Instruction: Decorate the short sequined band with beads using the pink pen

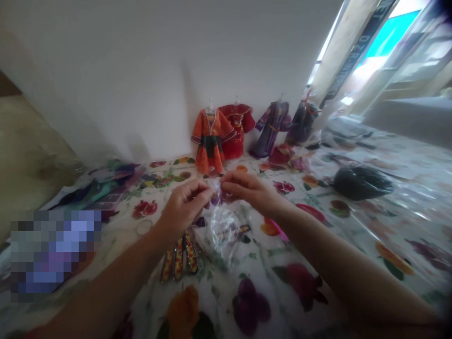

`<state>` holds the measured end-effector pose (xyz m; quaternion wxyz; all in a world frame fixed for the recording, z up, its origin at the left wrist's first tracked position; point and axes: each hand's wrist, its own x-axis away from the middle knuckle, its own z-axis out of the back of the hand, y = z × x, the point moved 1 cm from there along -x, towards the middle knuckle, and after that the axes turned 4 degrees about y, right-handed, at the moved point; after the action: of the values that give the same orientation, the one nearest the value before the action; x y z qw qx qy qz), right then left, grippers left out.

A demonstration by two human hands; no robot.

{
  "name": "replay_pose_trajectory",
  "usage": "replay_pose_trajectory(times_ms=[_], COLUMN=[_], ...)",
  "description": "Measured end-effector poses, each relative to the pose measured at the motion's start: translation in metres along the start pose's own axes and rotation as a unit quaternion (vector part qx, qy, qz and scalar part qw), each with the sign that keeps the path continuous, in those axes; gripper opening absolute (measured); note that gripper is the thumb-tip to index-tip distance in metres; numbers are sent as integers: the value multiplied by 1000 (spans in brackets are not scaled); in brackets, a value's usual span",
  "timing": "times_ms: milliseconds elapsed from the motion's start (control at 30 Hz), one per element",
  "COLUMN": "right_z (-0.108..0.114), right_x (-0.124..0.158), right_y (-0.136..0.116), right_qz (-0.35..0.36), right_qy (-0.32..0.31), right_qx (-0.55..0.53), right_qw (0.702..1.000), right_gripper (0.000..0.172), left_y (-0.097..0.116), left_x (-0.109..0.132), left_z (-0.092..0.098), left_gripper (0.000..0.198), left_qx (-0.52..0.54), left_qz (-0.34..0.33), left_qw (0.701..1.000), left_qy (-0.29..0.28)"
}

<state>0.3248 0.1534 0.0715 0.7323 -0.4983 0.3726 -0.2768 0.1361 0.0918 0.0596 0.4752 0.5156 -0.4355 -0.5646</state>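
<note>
My left hand [185, 205] and my right hand [247, 188] meet over a table with a fruit-patterned cloth [247, 301]. Both pinch the top of a clear plastic bag [226, 226] that hangs down between them with something small and purple inside. The picture is blurred, so the bag's contents are hard to make out. Several patterned red and yellow ribbon strips [178, 256] lie on the cloth just under my left wrist.
Miniature costumes stand on small hangers against the white wall: an orange one [210, 141], a red one [238, 129], a purple one [270, 127] and a dark one [302, 122]. A dark bag [362, 181] lies at right. Folded fabric pieces [106, 188] lie at left.
</note>
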Motion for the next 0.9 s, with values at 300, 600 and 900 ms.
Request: replay_pose_trajectory(times_ms=[300, 600, 900], right_z=[-18, -28, -13], right_x=[12, 3, -12], right_y=[-41, -49, -53], right_qz=[186, 153, 170], right_qy=[14, 6, 28], right_qx=[328, 394, 396], right_qw=[926, 906, 902], right_gripper=[8, 19, 20], left_y=[7, 17, 15], left_x=[4, 11, 4], left_z=[2, 9, 16], left_gripper=[17, 27, 24], left_qx=[-41, -190, -176], left_qz=[-57, -113, -119], left_qw=[998, 974, 975], left_qy=[6, 52, 62])
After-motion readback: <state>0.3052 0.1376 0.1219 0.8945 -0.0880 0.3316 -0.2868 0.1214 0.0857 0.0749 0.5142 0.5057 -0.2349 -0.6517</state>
